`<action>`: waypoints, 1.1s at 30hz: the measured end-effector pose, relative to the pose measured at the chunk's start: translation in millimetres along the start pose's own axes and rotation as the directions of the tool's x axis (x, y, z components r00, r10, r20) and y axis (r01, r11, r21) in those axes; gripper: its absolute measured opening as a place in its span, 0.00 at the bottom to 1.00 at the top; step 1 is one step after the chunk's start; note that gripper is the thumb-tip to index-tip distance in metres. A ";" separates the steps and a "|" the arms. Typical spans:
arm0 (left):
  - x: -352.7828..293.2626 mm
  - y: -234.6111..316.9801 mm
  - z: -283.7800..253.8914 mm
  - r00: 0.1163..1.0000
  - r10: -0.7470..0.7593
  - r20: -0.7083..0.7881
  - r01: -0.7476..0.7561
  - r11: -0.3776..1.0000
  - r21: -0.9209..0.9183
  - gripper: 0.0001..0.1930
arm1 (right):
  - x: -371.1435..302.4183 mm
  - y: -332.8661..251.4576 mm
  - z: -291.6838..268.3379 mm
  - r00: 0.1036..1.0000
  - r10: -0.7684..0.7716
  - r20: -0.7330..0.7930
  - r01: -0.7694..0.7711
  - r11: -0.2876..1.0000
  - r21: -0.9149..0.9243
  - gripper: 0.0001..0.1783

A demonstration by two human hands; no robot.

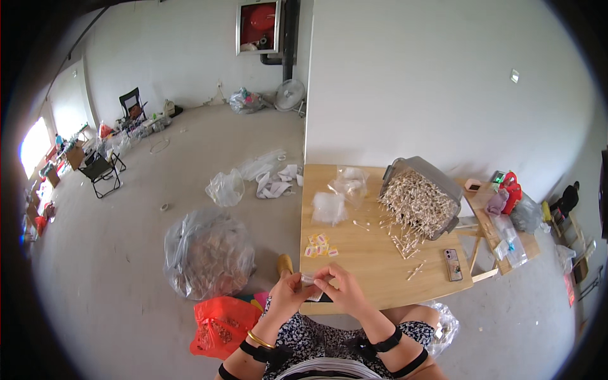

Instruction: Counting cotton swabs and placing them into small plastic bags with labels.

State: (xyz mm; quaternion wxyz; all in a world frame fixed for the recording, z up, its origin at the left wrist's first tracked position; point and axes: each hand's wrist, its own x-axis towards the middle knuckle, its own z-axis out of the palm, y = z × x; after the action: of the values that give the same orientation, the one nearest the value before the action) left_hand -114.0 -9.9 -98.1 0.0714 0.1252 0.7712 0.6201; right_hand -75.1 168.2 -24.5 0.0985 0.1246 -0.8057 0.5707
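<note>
In front of my lap, at the table's near left edge, both hands are closed on a small clear plastic bag. My left hand pinches its left side, and my right hand grips the right side from above. Whether anything is inside the bag cannot be made out. Just beyond lie several small yellow-and-white cards. Behind these is a stack of clear bags. A grey plastic bin lies tipped toward me, with cotton swabs spilling onto the wooden table.
A phone lies on the table's right side. Right of it stands a wooden bench with bags. Left on the floor are a large filled clear bag and a red bag. A white wall rises behind the table.
</note>
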 end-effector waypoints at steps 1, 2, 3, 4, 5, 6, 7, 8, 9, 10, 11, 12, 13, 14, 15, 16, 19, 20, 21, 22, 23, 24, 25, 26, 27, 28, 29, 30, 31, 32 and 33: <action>-5.1 21.3 3.4 1.000 -0.016 0.000 0.016 0.998 0.054 0.24 | -4.9 -3.1 -5.4 1.000 -0.008 -0.014 0.008 1.000 -0.002 0.07; -6.6 27.4 7.2 1.000 -0.004 0.008 0.003 0.998 0.060 0.24 | -10.2 -5.2 -12.3 0.998 -0.014 -0.054 0.014 1.000 -0.015 0.06; -7.4 31.6 11.1 0.999 0.031 0.032 -0.034 0.995 0.097 0.21 | -14.7 -6.4 -19.4 0.995 -0.020 -0.094 0.018 0.999 -0.029 0.06; -10.8 37.5 13.9 0.997 0.064 0.053 -0.071 0.988 0.135 0.18 | -19.0 -8.6 -25.2 0.994 -0.028 -0.106 0.025 0.999 -0.028 0.06; -15.8 49.2 18.5 0.995 0.071 0.063 -0.079 0.987 0.141 0.18 | -23.3 -8.7 -30.9 0.995 -0.024 -0.093 0.021 0.999 -0.032 0.06; -21.9 63.4 24.0 0.988 0.067 0.142 -0.057 0.996 -0.074 0.16 | -27.3 -8.9 -35.8 0.997 -0.019 -0.081 0.016 0.999 -0.036 0.06; -26.9 73.3 26.8 0.974 0.077 0.215 -0.014 0.960 -0.281 0.14 | -30.2 -11.9 -39.1 0.996 -0.024 -0.089 0.021 0.999 -0.034 0.06; -27.9 70.4 28.0 0.972 0.082 0.219 -0.019 0.961 -0.275 0.14 | -32.8 -16.0 -42.5 0.996 0.033 -0.081 -0.031 0.999 0.026 0.07; -27.8 62.2 28.3 0.951 0.124 0.283 -0.080 0.984 -0.162 0.15 | -35.3 -20.6 -45.4 0.994 0.089 -0.068 -0.084 0.993 0.085 0.07; -27.0 65.9 29.7 0.921 0.159 0.355 -0.150 0.987 -0.053 0.17 | -37.7 -27.1 -49.5 0.993 0.085 -0.080 -0.078 0.993 0.086 0.07; -28.9 70.4 32.2 0.917 0.165 0.362 -0.158 0.986 -0.049 0.17 | -40.6 -35.5 -53.3 0.994 0.035 -0.106 -0.029 0.998 0.058 0.06; -32.7 75.9 34.9 0.915 0.096 0.391 -0.038 0.988 -0.152 0.16 | -42.6 -40.4 -56.4 0.991 -0.015 -0.129 0.019 0.999 0.029 0.06; -36.6 82.6 36.9 0.905 0.027 0.425 0.088 0.965 -0.248 0.15 | -44.6 -40.8 -60.1 0.990 -0.019 -0.137 0.023 0.999 0.030 0.06; -36.7 83.5 38.1 0.903 0.029 0.428 0.084 0.966 -0.243 0.15 | -46.7 -39.8 -64.8 0.992 -0.062 -0.108 0.059 0.998 -0.033 0.06; -35.7 83.2 39.0 0.901 0.020 0.432 0.073 0.978 -0.197 0.16 | -48.9 -40.3 -69.2 0.992 -0.104 -0.076 0.096 0.991 -0.094 0.07; -35.7 83.7 39.9 0.900 0.010 0.436 0.062 0.987 -0.151 0.16 | -51.4 -40.8 -72.8 0.991 -0.107 -0.082 0.099 0.991 -0.093 0.07; -40.6 89.1 43.3 0.894 0.014 0.448 0.087 0.975 -0.203 0.16 | -57.0 -46.0 -81.9 0.978 -0.201 -0.051 0.188 0.962 -0.199 0.08; -42.5 91.5 44.3 0.893 0.013 0.451 0.086 0.976 -0.199 0.16 | -58.1 -48.6 -84.3 0.977 -0.209 -0.034 0.197 0.956 -0.219 0.08; -44.4 94.3 45.3 0.890 0.028 0.455 0.085 0.970 -0.227 0.16 | -59.1 -50.8 -85.9 0.976 -0.217 -0.017 0.207 0.949 -0.237 0.09; -45.3 96.3 46.2 0.887 0.045 0.459 0.083 0.963 -0.255 0.16 | -59.9 -52.8 -87.5 0.976 -0.219 -0.022 0.207 0.949 -0.237 0.09; -45.7 96.5 46.7 0.886 0.045 0.462 0.082 0.964 -0.252 0.16 | -60.5 -54.5 -88.7 0.972 -0.232 -0.025 0.217 0.938 -0.269 0.09; -46.0 96.0 47.3 0.884 0.040 0.466 0.095 0.960 -0.262 0.16 | -61.2 -55.6 -89.6 0.969 -0.245 -0.027 0.226 0.926 -0.301 0.09; -46.4 96.0 47.5 0.882 0.035 0.470 0.107 0.956 -0.272 0.16 | -61.6 -55.5 -90.0 0.969 -0.247 -0.030 0.227 0.927 -0.300 0.09; -47.1 97.2 47.7 0.881 0.035 0.471 0.106 0.957 -0.269 0.16 | -61.8 -55.1 -90.3 0.955 -0.295 -0.039 0.261 0.893 -0.367 0.08; -48.1 98.8 47.8 0.882 0.023 0.471 0.123 0.953 -0.277 0.16 | -62.0 -55.0 -90.7 0.938 -0.343 -0.044 0.291 0.853 -0.433 0.08; -49.0 100.2 48.0 0.882 0.012 0.472 0.140 0.948 -0.285 0.16 | -62.6 -56.6 -91.7 0.938 -0.344 -0.047 0.291 0.853 -0.433 0.08; -49.2 99.6 48.3 0.881 0.012 0.473 0.139 0.949 -0.282 0.16 | -63.0 -59.2 -93.3 0.937 -0.349 -0.023 0.296 0.826 -0.480 0.07; -48.8 97.6 48.8 0.878 0.016 0.478 0.146 0.943 -0.300 0.16 | -63.2 -61.6 -94.8 0.936 -0.353 0.001 0.301 0.796 -0.525 0.07; -48.7 95.7 49.5 0.874 0.020 0.485 0.154 0.936 -0.317 0.16 | -63.4 -63.2 -95.5 0.936 -0.352 -0.005 0.297 0.798 -0.525 0.07; -48.3 94.6 50.0 0.872 0.019 0.490 0.156 0.937 -0.313 0.16 | -63.2 -64.8 -95.7 0.936 -0.350 0.023 0.302 0.771 -0.561 0.06; -48.0 93.8 50.5 0.869 0.003 0.495 0.163 0.942 -0.293 0.16 | -63.0 -66.7 -96.1 0.937 -0.347 0.049 0.306 0.743 -0.596 0.06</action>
State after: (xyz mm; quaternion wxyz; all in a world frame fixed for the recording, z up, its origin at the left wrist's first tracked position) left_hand -44.8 42.7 -20.1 0.3093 0.2317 0.6198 0.6831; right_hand 7.1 243.3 47.8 0.2568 0.2079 -0.9053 0.2668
